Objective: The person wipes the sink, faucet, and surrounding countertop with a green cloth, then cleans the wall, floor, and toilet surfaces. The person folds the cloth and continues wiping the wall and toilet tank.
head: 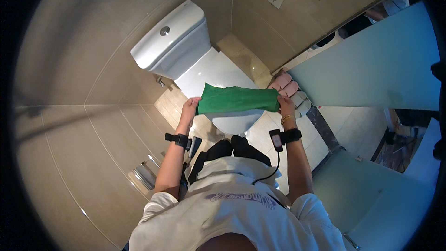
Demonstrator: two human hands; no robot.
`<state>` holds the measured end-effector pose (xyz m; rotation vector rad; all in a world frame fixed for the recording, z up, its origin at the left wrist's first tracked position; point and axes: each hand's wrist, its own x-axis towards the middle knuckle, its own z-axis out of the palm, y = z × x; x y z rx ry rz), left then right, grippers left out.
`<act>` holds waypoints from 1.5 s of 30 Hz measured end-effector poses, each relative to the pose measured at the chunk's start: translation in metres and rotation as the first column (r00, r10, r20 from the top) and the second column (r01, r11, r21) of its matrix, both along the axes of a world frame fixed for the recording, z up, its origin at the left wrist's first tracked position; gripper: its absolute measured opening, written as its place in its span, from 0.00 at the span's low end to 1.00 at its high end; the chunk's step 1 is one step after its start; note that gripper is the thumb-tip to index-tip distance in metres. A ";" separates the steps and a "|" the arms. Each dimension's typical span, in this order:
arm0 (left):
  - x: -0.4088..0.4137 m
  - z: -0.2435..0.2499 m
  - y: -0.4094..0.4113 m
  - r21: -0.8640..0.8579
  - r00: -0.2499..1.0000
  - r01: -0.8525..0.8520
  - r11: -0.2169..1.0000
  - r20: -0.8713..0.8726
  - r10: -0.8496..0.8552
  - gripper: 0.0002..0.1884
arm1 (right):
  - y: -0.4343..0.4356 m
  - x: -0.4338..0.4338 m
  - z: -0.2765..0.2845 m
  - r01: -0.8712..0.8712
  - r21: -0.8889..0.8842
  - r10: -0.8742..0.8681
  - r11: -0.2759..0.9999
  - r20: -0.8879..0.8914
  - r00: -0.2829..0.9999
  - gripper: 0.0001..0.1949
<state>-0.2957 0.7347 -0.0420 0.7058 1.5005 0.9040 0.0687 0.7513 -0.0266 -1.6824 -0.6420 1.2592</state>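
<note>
A green cloth (240, 99) is stretched sideways in front of me, above the toilet. My left hand (190, 107) grips its left end, and my right hand (286, 104) pinches the right end. Under the cloth lies the white toilet lid (217, 66), lowered; the cloth hides its middle, and I cannot tell whether the two touch. The rounded front of the toilet (235, 122) shows below the cloth's near edge. Behind stands the white cistern (170, 38) with a round chrome flush button (164, 30).
Pink slippers (287, 85) and pale slippers (301, 100) stand by the frosted glass panel (369, 62) on the right. A chrome paper holder (143, 176) is on the left tiled wall (87, 146). Parts of a person (379, 12) show beyond the glass. A metal valve (160, 81) sits beside the toilet.
</note>
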 end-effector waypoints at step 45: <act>0.075 -0.235 -0.071 -0.198 0.699 -0.111 0.974 -0.712 -0.066 0.08 | -0.037 0.018 -0.283 -0.281 -0.209 0.343 0.937 0.708 0.618 0.09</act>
